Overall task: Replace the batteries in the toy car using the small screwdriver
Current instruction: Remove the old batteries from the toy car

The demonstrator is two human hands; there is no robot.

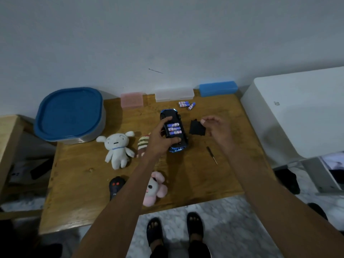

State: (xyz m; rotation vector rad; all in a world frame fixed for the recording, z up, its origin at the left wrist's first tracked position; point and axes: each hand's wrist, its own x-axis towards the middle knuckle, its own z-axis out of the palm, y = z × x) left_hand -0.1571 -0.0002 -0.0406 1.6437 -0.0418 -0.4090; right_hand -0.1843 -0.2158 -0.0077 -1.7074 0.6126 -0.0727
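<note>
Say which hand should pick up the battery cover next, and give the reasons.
Right. The right hand hovers empty just beside the black battery cover, while the left hand grips the upturned toy car.

Single head camera, standing over my table, facing forward and down toward far edge and wall.

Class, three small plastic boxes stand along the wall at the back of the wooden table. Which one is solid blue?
The rightmost one, the solid blue plastic box. The pink translucent box at the left and the clear whitish box in the middle are both see-through.
</note>
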